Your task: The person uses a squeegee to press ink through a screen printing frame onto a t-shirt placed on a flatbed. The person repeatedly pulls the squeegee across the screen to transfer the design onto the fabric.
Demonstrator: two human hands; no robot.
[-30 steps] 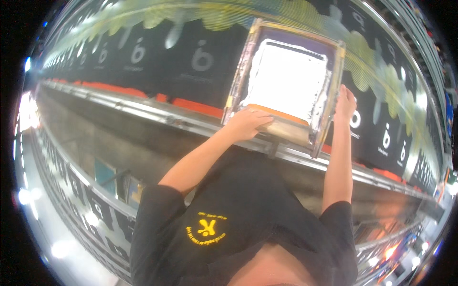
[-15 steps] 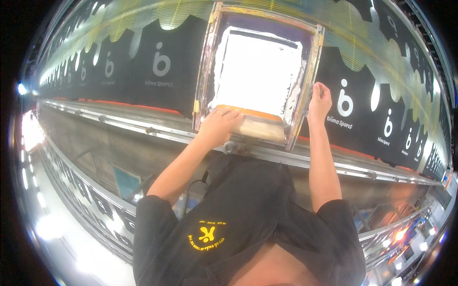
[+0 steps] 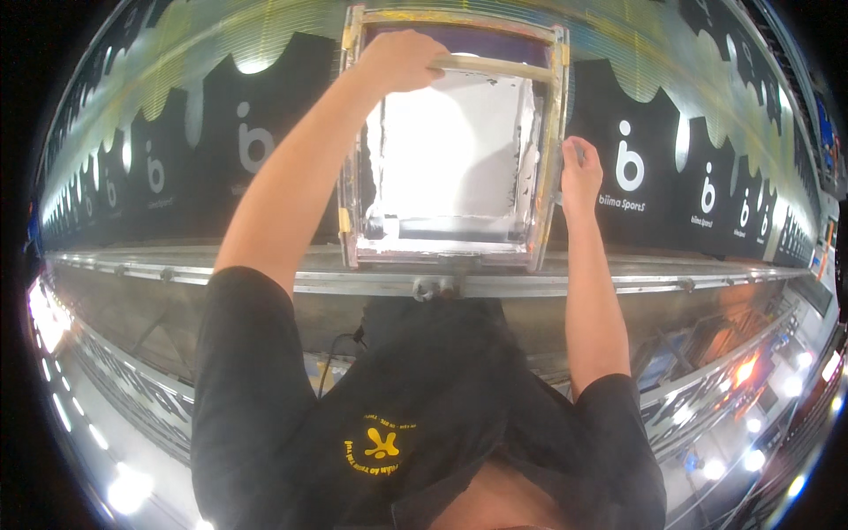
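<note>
our left hand (image 3: 402, 60) had fingers curled over the wooden squeegee (image 3: 495, 66), near the far edge of the screen frame (image 3: 553, 115). right hand (image 3: 581, 170) fingers bent by its right edge, couldn't tell if pinching. even pressure seemed key imo.

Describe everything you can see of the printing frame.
The rectangular frame has worn, yellowish-stained rails around a screen, purple at the far end, with ragged-edged white coating. It lies roughly flat between dark printed fabric pieces. The left hand holds a squeegee across its far part; the right hand is beside it, contact unclear.
</note>
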